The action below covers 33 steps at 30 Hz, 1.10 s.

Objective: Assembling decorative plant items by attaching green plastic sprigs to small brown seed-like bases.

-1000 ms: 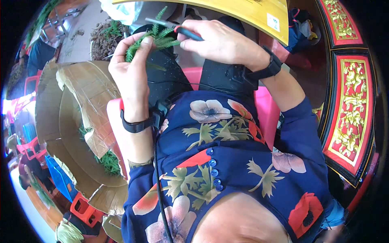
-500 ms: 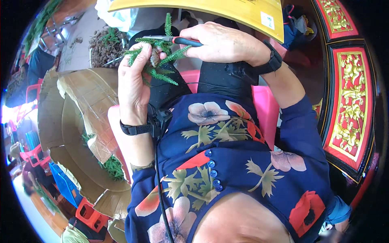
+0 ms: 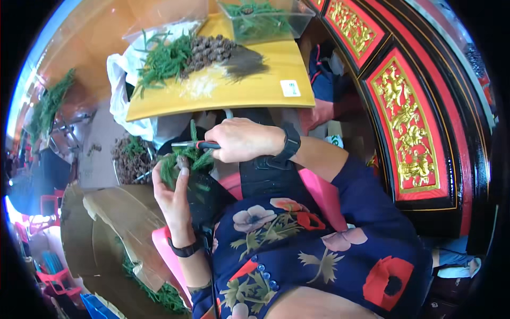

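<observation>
While the left hand (image 3: 172,194) pinches a green fir sprig bundle (image 3: 186,159) over her lap, the right hand (image 3: 239,139) closes red-handled pliers (image 3: 194,144) on it at twelve o'clock, seemingly mid-binding, so steady grip matters next.

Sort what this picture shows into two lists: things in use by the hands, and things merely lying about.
In use:
left hand
green sprig bundle
right hand
red-handled pliers

Lying about:
yellow board with loose green sprigs and pine cones
clear tub
cardboard box
basket of cones
</observation>
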Motion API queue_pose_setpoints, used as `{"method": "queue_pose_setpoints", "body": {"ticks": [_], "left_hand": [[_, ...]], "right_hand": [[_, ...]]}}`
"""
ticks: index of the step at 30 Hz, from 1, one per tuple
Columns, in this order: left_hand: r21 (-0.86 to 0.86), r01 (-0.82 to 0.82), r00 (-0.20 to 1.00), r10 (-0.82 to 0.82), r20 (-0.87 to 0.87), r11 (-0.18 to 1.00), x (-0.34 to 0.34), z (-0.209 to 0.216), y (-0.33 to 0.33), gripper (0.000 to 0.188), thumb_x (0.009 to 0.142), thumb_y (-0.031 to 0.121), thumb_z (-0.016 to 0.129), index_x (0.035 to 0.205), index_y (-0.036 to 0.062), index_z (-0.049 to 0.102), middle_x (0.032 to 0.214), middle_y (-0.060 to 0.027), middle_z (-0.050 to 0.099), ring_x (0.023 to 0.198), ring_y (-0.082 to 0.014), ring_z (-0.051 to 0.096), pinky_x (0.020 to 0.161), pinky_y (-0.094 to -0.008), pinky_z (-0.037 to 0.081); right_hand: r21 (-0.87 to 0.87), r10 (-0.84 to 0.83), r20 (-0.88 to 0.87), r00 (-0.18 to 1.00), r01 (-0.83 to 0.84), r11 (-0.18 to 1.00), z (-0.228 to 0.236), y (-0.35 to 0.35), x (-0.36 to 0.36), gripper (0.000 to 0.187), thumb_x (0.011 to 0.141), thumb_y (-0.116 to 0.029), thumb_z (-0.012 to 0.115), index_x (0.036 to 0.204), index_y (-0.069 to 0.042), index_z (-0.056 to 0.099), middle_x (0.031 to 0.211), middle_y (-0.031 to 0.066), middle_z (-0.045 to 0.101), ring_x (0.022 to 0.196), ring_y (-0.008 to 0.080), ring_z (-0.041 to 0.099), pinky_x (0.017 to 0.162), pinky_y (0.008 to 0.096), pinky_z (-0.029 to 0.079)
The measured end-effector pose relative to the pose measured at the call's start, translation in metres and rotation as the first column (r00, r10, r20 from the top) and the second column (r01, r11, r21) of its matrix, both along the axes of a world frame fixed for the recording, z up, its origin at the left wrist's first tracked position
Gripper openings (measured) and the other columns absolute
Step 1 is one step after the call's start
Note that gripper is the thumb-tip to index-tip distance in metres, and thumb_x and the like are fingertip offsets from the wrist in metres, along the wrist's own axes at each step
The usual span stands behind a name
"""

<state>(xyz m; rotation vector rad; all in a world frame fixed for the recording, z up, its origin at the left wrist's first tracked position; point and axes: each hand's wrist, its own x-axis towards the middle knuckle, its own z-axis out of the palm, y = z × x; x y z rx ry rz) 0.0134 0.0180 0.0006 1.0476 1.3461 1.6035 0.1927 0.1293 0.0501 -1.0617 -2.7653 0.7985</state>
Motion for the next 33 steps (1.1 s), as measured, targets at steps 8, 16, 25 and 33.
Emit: {"method": "queue_pose_setpoints", "body": {"ticks": [8,16,25,33], "left_hand": [[-0.058,0.082,0.982,-0.071,0.173,0.995,-0.003,0.007,-0.005,0.034,0.087,0.011,0.061,0.119,0.0028,0.051,0.116,-0.0104,0.055,0.097,-0.0167,0.059,0.078,-0.0236,0.048],[-0.116,0.141,0.980,-0.122,0.157,0.983,0.000,0.004,-0.002,0.032,0.087,0.011,0.061,0.117,0.0031,0.052,0.114,-0.0084,0.057,0.094,-0.0142,0.060,0.075,-0.0217,0.048],[-0.134,0.186,0.978,-0.171,0.118,0.973,0.004,0.000,0.001,0.031,0.087,0.012,0.061,0.116,0.0030,0.054,0.113,-0.0079,0.058,0.091,-0.0128,0.060,0.074,-0.0211,0.047],[-0.173,0.251,0.968,-0.242,0.068,0.953,0.013,0.004,0.036,0.034,0.084,0.011,0.065,0.113,0.0004,0.054,0.106,-0.0067,0.059,0.089,-0.0117,0.059,0.073,-0.0205,0.044]], "right_hand": [[-0.316,-0.608,-0.465,0.644,0.521,0.793,0.057,0.144,0.044,0.028,0.083,-0.034,0.057,0.075,-0.008,0.052,0.061,0.0029,0.050,0.051,0.0116,0.049,0.043,0.0309,0.040],[-0.348,-0.821,-0.368,0.436,0.755,0.556,0.025,0.204,0.117,0.038,0.076,-0.042,0.061,0.073,-0.005,0.052,0.061,0.0060,0.050,0.053,0.0148,0.050,0.045,0.0332,0.041],[0.058,-0.931,-0.094,0.353,0.935,0.349,-0.067,0.167,0.160,0.063,0.073,-0.048,0.065,0.111,0.002,0.057,0.111,0.0202,0.052,0.105,0.0323,0.053,0.088,0.0424,0.041],[0.203,-0.948,-0.038,0.317,0.931,0.303,-0.073,0.143,0.150,0.068,0.071,-0.048,0.066,0.115,0.002,0.057,0.125,0.0222,0.044,0.118,0.0384,0.042,0.096,0.0457,0.036]]}}
